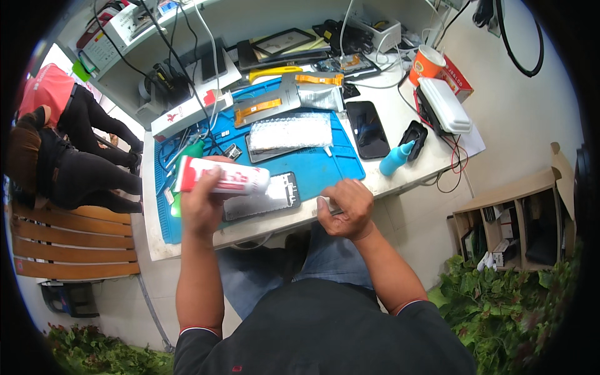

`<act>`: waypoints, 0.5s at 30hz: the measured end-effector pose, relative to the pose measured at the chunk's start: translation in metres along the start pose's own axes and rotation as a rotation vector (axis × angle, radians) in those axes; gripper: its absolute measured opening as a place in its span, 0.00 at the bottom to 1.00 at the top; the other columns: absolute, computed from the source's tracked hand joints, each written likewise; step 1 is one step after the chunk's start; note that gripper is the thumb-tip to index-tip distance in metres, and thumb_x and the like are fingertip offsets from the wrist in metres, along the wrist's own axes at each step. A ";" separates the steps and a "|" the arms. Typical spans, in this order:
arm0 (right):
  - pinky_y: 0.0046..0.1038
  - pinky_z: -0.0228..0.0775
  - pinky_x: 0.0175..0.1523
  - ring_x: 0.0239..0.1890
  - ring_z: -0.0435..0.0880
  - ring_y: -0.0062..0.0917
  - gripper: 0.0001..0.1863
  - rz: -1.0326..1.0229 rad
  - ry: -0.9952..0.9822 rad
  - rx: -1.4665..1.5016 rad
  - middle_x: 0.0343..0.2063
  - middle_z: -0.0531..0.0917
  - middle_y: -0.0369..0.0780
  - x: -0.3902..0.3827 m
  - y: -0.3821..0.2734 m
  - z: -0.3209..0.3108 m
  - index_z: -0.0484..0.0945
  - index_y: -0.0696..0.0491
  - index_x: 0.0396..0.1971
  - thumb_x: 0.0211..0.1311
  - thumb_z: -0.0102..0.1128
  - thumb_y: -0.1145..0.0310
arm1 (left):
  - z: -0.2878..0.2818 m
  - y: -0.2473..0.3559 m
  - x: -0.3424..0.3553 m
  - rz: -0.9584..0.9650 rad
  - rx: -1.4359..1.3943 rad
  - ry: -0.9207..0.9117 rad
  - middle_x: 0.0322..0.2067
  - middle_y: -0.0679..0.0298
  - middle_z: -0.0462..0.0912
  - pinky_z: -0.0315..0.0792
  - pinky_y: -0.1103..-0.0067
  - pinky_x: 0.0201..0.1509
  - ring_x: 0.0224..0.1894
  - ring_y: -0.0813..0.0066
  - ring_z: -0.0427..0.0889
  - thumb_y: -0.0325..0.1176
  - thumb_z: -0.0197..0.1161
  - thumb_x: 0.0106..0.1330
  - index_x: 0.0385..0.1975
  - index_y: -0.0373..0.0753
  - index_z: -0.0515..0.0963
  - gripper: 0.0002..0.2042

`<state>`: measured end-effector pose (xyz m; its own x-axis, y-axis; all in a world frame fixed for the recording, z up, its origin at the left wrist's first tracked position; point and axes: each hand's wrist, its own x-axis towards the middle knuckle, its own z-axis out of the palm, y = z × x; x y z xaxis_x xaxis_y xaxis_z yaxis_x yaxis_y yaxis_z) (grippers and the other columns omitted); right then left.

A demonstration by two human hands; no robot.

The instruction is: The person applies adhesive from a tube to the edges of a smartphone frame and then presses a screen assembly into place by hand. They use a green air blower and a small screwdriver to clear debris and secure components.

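Observation:
My left hand (204, 206) is wrapped round a white and red tube (242, 177), held tilted above the blue repair mat (322, 167). Below the tube lies an opened phone body (265, 201), its metal inside facing up, partly covered by the tube and hand. At the table's front edge my right hand (349, 209) is closed, fingers curled inward; a small greyish bit shows at the fingertips, too small to name. Behind the phone body, a bubble-wrapped piece (290, 132) rests on a dark flat panel.
A black phone (367, 130) and a light-blue squeeze bottle (396, 159) stand to the right. Farther back are orange flex cables (257, 110), an orange cup (427, 64) and a white box (444, 105). Two people (81, 137) are at the left, beside a slatted wooden bench (72, 240).

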<state>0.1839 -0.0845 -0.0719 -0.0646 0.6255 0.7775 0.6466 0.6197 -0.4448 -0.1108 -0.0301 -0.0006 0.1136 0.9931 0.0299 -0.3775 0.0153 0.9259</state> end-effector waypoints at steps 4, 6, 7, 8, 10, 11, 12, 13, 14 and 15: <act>0.32 0.66 0.29 0.20 0.76 0.29 0.07 0.157 0.143 0.217 0.18 0.77 0.37 0.013 -0.016 -0.005 0.82 0.53 0.28 0.60 0.73 0.79 | -0.011 0.019 -0.014 0.198 -0.281 0.122 0.55 0.42 0.85 0.91 0.53 0.53 0.56 0.46 0.90 0.41 0.55 0.82 0.63 0.26 0.73 0.23; 0.31 0.67 0.28 0.21 0.77 0.29 0.07 0.177 0.049 0.258 0.20 0.78 0.38 0.005 -0.025 -0.023 0.82 0.54 0.30 0.64 0.73 0.80 | -0.006 0.023 -0.031 0.274 -0.345 0.166 0.54 0.43 0.85 0.90 0.54 0.56 0.57 0.44 0.88 0.40 0.53 0.83 0.64 0.27 0.71 0.22; 0.31 0.67 0.28 0.22 0.78 0.29 0.07 0.190 0.002 0.277 0.20 0.79 0.39 -0.004 -0.029 -0.035 0.82 0.55 0.30 0.66 0.73 0.80 | -0.003 0.021 -0.040 0.308 -0.377 0.188 0.54 0.43 0.84 0.90 0.54 0.57 0.58 0.43 0.88 0.40 0.53 0.83 0.65 0.28 0.71 0.22; 0.28 0.73 0.29 0.25 0.82 0.27 0.03 0.214 -0.055 0.299 0.27 0.84 0.41 -0.014 -0.032 -0.041 0.86 0.57 0.37 0.69 0.74 0.76 | 0.004 0.015 -0.048 0.370 -0.334 0.250 0.55 0.42 0.84 0.90 0.55 0.57 0.59 0.43 0.87 0.40 0.52 0.83 0.66 0.29 0.70 0.22; 0.26 0.77 0.36 0.35 0.85 0.26 0.10 0.456 -0.114 0.566 0.40 0.86 0.43 -0.020 -0.059 -0.041 0.85 0.58 0.50 0.73 0.70 0.74 | 0.011 -0.010 -0.064 0.504 -0.288 0.264 0.60 0.42 0.82 0.87 0.54 0.61 0.61 0.47 0.86 0.41 0.51 0.85 0.68 0.27 0.69 0.23; 0.24 0.80 0.40 0.40 0.86 0.25 0.15 0.578 -0.146 0.699 0.47 0.86 0.45 -0.018 -0.075 -0.041 0.85 0.58 0.57 0.75 0.67 0.73 | 0.017 -0.024 -0.072 0.552 -0.274 0.294 0.61 0.42 0.80 0.86 0.54 0.62 0.62 0.49 0.86 0.40 0.51 0.85 0.68 0.28 0.68 0.23; 0.25 0.80 0.45 0.45 0.85 0.25 0.19 0.653 -0.161 0.883 0.52 0.84 0.44 -0.017 -0.088 -0.040 0.80 0.58 0.63 0.77 0.67 0.70 | 0.022 -0.035 -0.081 0.595 -0.134 0.177 0.63 0.41 0.78 0.81 0.52 0.68 0.66 0.49 0.82 0.38 0.52 0.85 0.69 0.31 0.67 0.21; 0.26 0.81 0.49 0.51 0.84 0.24 0.24 0.726 -0.178 1.066 0.57 0.82 0.44 -0.018 -0.100 -0.038 0.76 0.58 0.68 0.78 0.66 0.67 | 0.032 -0.049 -0.087 0.707 0.037 0.116 0.62 0.41 0.77 0.76 0.53 0.72 0.66 0.47 0.80 0.39 0.54 0.84 0.68 0.32 0.65 0.21; 0.27 0.81 0.54 0.56 0.83 0.23 0.28 0.804 -0.191 1.251 0.62 0.80 0.43 -0.021 -0.108 -0.039 0.72 0.58 0.73 0.80 0.65 0.63 | 0.032 -0.056 -0.096 0.697 0.330 0.011 0.61 0.40 0.76 0.73 0.55 0.72 0.66 0.45 0.79 0.43 0.57 0.83 0.67 0.33 0.65 0.23; 0.27 0.80 0.56 0.59 0.81 0.23 0.31 0.839 -0.205 1.323 0.64 0.78 0.43 -0.027 -0.110 -0.038 0.68 0.58 0.75 0.81 0.63 0.61 | 0.040 -0.068 -0.100 0.787 0.480 -0.073 0.62 0.40 0.76 0.76 0.59 0.69 0.64 0.46 0.80 0.43 0.59 0.82 0.67 0.36 0.64 0.24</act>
<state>0.1437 -0.1876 -0.0270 -0.2123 0.9722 0.0987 -0.5374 -0.0318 -0.8427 -0.0598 -0.1354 -0.0518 0.0499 0.6867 0.7253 0.0485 -0.7270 0.6850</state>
